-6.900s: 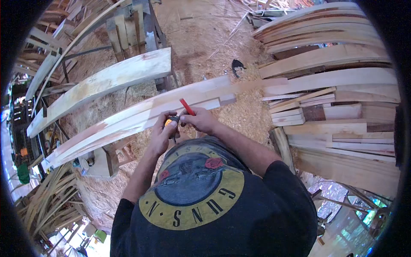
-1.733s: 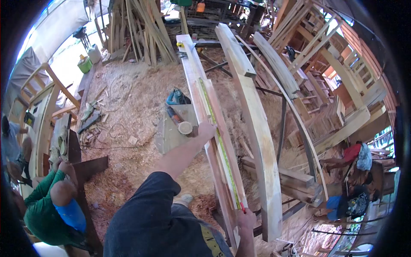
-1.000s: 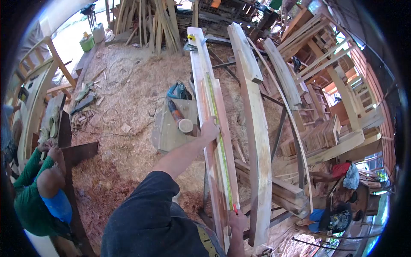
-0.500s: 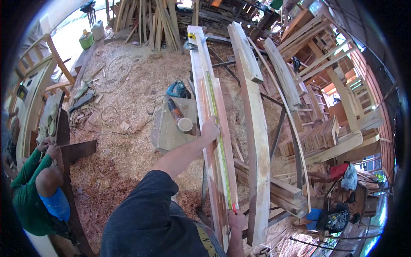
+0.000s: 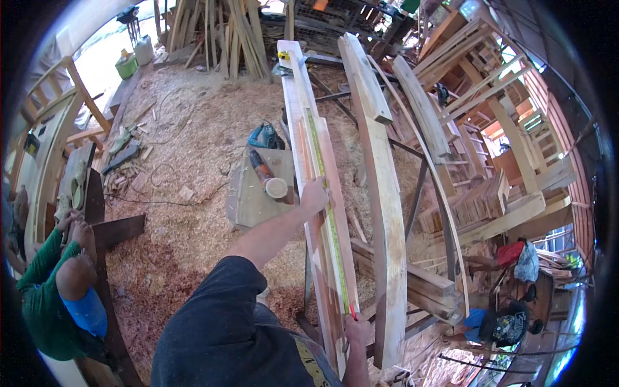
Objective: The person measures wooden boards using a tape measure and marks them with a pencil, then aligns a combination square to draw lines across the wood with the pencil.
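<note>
A long yellow-green measuring tape [image 5: 335, 245] lies stretched lengthwise over narrow wooden boards [image 5: 346, 258]. My left hand [image 5: 315, 196] is closed around the boards' edge partway along, with its fingers at the tape; the exact hold is partly hidden. Lower down, at the near end of the tape, my right hand [image 5: 358, 329] is closed on a slim red pencil [image 5: 353, 315], its tip beside the tape. At the boards' far end sits a small yellow tape case [image 5: 284, 56].
An angle grinder [image 5: 267, 175] and a teal power tool [image 5: 263, 136] rest by a wooden panel [image 5: 242, 200]. Right of the boards stands a thick beam [image 5: 385, 213]. Wood shavings [image 5: 187, 238] cover the floor. A person in green sleeves [image 5: 48, 303] sits at left; others work at lower right.
The view has shifted very slightly. Both my hands keep their places on the boards and tape. The people at lower right have moved a little.
</note>
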A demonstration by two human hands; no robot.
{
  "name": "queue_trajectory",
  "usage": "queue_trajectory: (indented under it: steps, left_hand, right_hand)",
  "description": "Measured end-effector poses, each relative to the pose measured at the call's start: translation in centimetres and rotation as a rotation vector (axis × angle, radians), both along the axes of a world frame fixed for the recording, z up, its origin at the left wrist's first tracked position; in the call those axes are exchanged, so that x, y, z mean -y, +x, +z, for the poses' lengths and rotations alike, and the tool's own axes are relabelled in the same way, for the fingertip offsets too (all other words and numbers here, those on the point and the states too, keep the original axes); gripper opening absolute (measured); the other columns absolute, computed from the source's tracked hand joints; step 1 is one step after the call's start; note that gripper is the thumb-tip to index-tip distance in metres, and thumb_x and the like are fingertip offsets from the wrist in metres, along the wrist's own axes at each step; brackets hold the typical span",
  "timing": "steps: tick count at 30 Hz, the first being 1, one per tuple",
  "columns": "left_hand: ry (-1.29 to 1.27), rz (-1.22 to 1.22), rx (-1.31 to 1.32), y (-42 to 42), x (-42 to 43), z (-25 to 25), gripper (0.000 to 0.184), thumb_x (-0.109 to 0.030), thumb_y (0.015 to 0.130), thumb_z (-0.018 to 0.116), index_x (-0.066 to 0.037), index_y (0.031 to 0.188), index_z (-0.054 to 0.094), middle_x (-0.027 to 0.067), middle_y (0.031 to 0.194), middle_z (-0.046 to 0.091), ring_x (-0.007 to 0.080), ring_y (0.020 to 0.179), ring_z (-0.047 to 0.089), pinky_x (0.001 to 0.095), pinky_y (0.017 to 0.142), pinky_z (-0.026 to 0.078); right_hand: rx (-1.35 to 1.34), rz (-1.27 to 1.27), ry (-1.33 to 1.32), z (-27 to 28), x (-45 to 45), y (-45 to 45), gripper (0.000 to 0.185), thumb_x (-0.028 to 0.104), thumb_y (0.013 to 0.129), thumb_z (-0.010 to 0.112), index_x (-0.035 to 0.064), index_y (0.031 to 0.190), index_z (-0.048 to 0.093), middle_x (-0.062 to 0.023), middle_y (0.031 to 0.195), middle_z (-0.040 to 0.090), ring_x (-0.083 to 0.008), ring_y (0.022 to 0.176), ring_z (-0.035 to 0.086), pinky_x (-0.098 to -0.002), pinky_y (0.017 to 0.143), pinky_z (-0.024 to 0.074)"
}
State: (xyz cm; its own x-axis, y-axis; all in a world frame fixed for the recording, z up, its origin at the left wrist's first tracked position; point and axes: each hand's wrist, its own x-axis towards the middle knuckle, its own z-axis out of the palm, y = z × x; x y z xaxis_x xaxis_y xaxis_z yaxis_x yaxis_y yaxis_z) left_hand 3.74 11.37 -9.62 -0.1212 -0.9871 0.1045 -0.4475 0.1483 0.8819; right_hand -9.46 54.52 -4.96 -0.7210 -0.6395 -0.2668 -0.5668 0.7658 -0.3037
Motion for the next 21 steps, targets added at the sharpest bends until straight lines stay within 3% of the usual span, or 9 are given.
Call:
queue_trajectory:
  steps: [10,21]
  left_hand:
    - [-0.053,-0.018,0.043,-0.2,0.6,-0.9,0.035,-0.01,0.084,0.066,0.003,0.116,0.062,0.0289,0.112,0.063,0.0455,0.099,0.067,0.0517,0.087,0.057]
    - [-0.064,-0.057,0.08,-0.1,0.9,-1.0,0.024,-0.007,0.081,0.064,0.002,0.104,0.064,0.0262,0.104,0.063,0.0432,0.1,0.065,0.0503,0.09,0.056]
  right_hand:
    - [0.008,0.018,0.026,0.1,0.0,-0.2,0.035,0.039,0.081,0.063,0.0087,0.091,0.076,-0.0231,0.076,0.068,-0.0413,0.074,0.069,-0.0492,0.071,0.0535]
    - [0.0,0.016,0.033,1.1,0.4,0.3,0.033,0.037,0.082,0.062,0.0101,0.091,0.076,-0.0214,0.077,0.069,-0.0385,0.075,0.07,-0.0471,0.073,0.0544]
